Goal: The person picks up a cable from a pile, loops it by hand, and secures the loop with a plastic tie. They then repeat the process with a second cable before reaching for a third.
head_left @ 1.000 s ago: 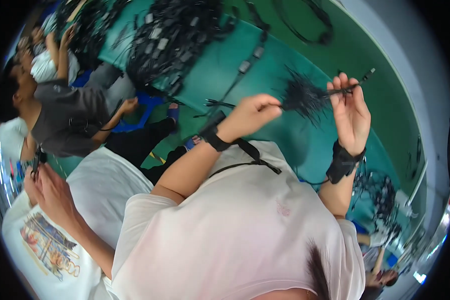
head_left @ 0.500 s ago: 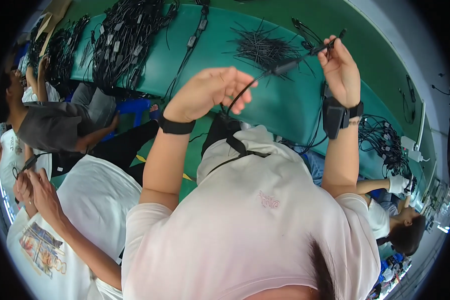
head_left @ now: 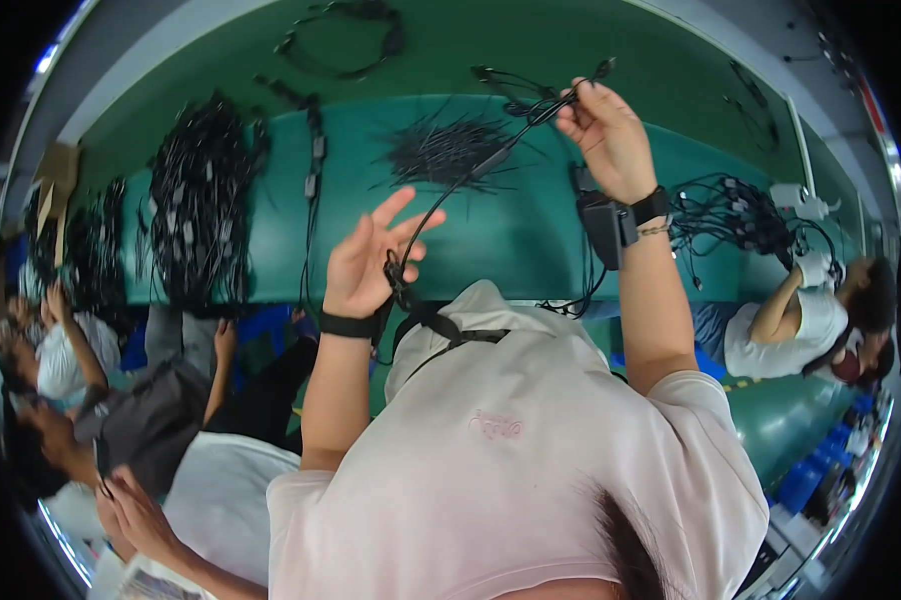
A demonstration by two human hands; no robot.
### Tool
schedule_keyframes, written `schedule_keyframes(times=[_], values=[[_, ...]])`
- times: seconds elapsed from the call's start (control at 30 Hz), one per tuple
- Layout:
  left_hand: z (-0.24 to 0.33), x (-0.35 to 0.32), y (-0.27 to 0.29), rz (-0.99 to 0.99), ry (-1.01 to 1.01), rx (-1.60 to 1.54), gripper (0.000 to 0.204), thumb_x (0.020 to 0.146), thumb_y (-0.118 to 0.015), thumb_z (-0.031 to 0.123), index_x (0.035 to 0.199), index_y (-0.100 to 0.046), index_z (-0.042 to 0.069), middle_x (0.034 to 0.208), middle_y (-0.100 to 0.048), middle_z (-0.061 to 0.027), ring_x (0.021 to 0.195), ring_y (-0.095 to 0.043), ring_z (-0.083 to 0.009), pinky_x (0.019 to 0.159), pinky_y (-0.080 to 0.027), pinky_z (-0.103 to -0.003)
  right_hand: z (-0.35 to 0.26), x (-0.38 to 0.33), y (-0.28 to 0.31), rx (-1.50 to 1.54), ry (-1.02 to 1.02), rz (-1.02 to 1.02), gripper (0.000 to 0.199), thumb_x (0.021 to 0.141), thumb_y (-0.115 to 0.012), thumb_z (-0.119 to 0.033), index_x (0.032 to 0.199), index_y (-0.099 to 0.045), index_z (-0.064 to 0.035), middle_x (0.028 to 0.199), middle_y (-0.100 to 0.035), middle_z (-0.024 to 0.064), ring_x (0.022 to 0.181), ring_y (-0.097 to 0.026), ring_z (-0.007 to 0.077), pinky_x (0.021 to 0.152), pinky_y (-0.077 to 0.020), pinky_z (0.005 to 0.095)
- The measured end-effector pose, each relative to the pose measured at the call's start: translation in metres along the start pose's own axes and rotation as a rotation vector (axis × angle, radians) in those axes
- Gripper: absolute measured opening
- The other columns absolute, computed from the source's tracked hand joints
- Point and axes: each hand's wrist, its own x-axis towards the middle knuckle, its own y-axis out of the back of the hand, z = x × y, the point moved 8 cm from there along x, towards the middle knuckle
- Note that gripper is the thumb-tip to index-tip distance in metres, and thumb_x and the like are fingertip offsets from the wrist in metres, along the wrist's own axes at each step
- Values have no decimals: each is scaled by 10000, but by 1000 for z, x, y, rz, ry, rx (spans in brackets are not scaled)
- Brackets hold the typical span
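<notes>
A thin black cable with an inline box stretches slantwise between my two hands above the green table. At its upper end my right hand pinches it between thumb and fingers, its connector poking out past the fingertips. My left hand is open, fingers spread, with the lower stretch of cable passing against its palm side. A small tangle of that cable hangs beside the left palm; whether the hand touches it I cannot tell. Behind the cable lies a loose heap of thin black strips.
Big black cable bundles cover the table's left part, with one straight cable nearer the middle. More cables lie to the right, by a white power adapter. Co-workers sit close on the left and at the far right.
My view has shifted, showing more of the table's far side. My left hand has spread its fingers around the cable. The right hand still pinches the upper end.
</notes>
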Motion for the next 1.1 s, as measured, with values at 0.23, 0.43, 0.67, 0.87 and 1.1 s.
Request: schedule_keyframes(times=[0.23, 0.43, 0.67, 0.87, 1.1], values=[[-7, 14, 32, 135, 52, 348, 396, 806, -556, 62, 1181, -427, 51, 1216, -455, -209, 860, -552, -167, 684, -461, -248, -9, -16, 25, -70, -3, 162, 184, 876, -514, -137, 977, -562, 9, 853, -592, 67, 723, -572, 139, 652, -498, 253], [-28, 33, 51, 283, 318, 730, 425, 764, -624, 82, 1155, -458, 53, 1134, -536, -147, 924, -532, -166, 747, -440, -262, -21, -38, 27, -170, -27, 138, 217, 861, -526, -93, 1031, -556, 40, 829, -586, 57, 701, -567, 123, 613, -480, 235], [-32, 81, -46, 168, -425, 1834, 499, 783, -630, 149, 1222, -418, 45, 1084, -549, -111, 1008, -504, -211, 831, -417, -311, -30, -56, 35, -415, -109, 13, 218, 839, -537, -59, 1023, -567, 53, 790, -590, 55, 647, -556, 111, 571, -458, 221], [-114, 136, -52, 211, -183, 1092, 296, 879, -515, 160, 1139, -478, 21, 896, -575, -41, 788, -522, -95, 710, -415, -221, -28, -82, 46, -514, -126, -63, 196, 800, -576, -18, 984, -595, 46, 740, -593, 54, 611, -542, 100, 564, -448, 212], [-177, 140, -67, 287, -110, 814, 255, 926, -422, 265, 960, -512, 29, 769, -540, -6, 665, -466, -64, 595, -377, -196, -54, -96, 78, -573, 4, -230, 190, 793, -606, -31, 973, -606, 28, 757, -600, 37, 647, -555, 85, 575, -446, 198]])
